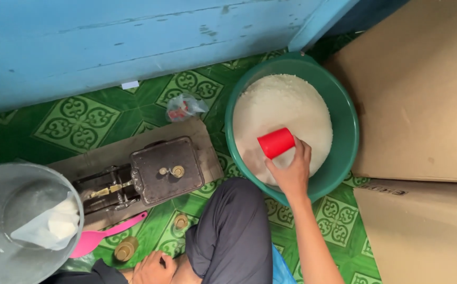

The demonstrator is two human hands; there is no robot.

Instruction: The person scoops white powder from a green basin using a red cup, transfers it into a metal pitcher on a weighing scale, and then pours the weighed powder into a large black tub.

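While right hand (293,171) clamped on red cup (276,142) in rice basin (344,105) (scale (160,171) nearby), left hand (154,267) curled shut.

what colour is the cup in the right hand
Red: the cup, held by the right hand over the green basin, shows clearly in the head view.

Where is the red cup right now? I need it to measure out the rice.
In the head view, the red cup is right of centre, held by the right hand over the white rice in the green basin.
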